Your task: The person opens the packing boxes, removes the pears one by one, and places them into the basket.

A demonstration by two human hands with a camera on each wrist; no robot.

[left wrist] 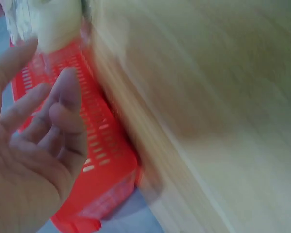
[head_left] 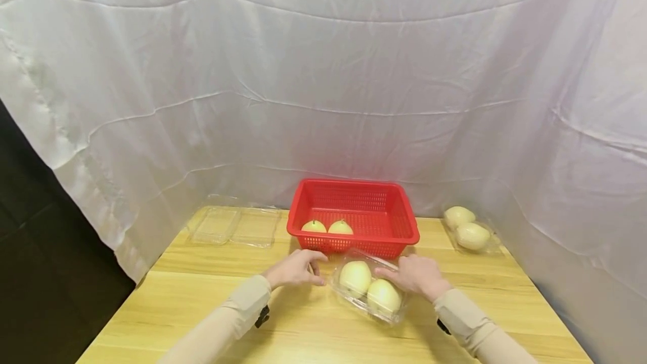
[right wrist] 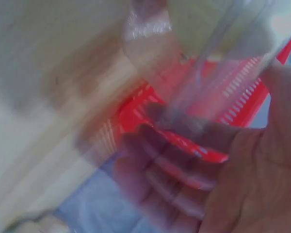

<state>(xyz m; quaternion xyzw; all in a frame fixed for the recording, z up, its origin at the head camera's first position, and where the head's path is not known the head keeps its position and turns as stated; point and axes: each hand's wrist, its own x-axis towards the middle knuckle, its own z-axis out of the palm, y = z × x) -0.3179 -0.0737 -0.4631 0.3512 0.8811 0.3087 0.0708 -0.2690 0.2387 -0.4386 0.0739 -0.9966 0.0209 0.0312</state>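
Note:
My right hand [head_left: 418, 275] grips the near-right side of a clear plastic clamshell box [head_left: 349, 295], thumb over its edge. Two pale yellow pears [head_left: 355, 277] sit inside, and the box is tilted in front of the basket. To the left of the box is my left hand [head_left: 295, 268], its fingers loosely bent with nothing between them. Behind both hands stands a red perforated basket [head_left: 354, 180] with two pears [head_left: 341, 227] along its near wall. The right wrist view is blurred; the box's clear wall [right wrist: 194, 82] lies against my fingers there.
Clear plastic trays [head_left: 255, 226] lie at the back left of the wooden table [head_left: 212, 296]. Toward the back right, another clear box holds two pears [head_left: 472, 236]. A grey-white curtain [head_left: 354, 72] hangs behind and along both sides.

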